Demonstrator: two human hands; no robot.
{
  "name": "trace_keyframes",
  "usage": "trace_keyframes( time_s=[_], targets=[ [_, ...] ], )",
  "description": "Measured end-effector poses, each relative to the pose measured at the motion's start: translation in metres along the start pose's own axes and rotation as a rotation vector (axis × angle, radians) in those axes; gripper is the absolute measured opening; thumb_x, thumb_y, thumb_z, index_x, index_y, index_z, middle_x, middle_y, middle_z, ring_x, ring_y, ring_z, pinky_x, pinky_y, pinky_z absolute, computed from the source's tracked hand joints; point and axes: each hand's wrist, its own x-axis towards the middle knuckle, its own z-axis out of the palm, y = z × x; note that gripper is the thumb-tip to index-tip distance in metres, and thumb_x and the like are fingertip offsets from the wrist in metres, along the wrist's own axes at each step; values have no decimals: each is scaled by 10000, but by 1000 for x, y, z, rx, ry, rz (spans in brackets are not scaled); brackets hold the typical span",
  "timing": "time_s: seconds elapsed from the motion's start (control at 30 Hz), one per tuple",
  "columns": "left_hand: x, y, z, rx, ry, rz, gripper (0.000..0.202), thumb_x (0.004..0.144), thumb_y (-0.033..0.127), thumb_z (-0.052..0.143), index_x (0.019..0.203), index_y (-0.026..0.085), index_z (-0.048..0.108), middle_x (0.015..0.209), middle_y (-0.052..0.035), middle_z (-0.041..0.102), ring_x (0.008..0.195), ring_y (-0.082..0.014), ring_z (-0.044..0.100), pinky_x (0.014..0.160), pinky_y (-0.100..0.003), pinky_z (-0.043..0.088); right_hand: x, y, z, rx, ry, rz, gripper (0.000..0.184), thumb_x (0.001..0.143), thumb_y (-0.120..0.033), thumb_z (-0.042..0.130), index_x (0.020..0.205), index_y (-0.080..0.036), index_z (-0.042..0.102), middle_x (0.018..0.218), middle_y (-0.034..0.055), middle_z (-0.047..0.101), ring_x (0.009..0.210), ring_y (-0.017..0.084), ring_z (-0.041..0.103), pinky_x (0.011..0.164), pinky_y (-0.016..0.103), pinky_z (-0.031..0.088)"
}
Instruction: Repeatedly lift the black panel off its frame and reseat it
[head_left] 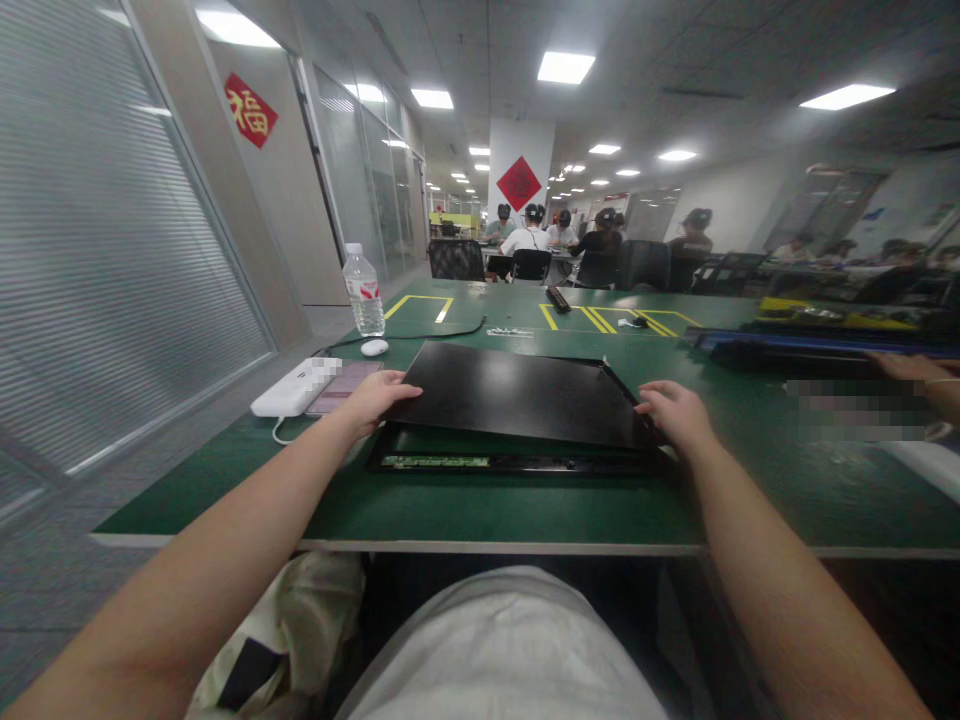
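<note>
A flat, glossy black screen panel lies tilted over a shallow black frame. Its near edge is raised, and a strip of green circuit board shows in the gap along the front of the frame. My left hand grips the panel's left edge, thumb on top and fingers partly hidden below. At the right end, my right hand has its fingers curled at the edge where panel and frame meet. Its fingertips are partly hidden there.
On the green table, a white power bank, a phone, a white mouse-like object and a water bottle stand left. A dark remote lies farther back. To the right, another person's hand is beside a long dark panel.
</note>
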Motion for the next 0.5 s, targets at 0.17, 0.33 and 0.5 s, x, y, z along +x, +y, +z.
trace_keyframes(
  time_s=[0.17, 0.33, 0.5],
  targets=[
    [0, -1, 0, 32, -24, 20, 393, 458, 202, 910, 804, 147, 731, 786, -86, 800, 679, -236, 741, 600, -306, 582, 2, 1, 0, -102, 12, -12, 351, 747, -409, 651, 1015, -198, 736, 743, 55, 745, 583, 176, 625, 589, 279, 490],
    [1, -2, 1, 52, -8, 21, 413, 438, 219, 925, 797, 158, 730, 778, -75, 801, 662, -236, 739, 592, -314, 586, 2, 2, -1, -135, 0, -17, 336, 765, -400, 631, 1015, -201, 737, 784, 66, 756, 588, 175, 630, 598, 286, 496],
    [1, -1, 1, 63, -19, 13, 402, 440, 220, 921, 792, 154, 736, 734, -65, 788, 675, -235, 741, 613, -306, 584, 0, -2, 0, -189, 6, -6, 310, 785, -387, 607, 1003, -212, 741, 808, 59, 763, 591, 174, 635, 590, 284, 489]
  ],
)
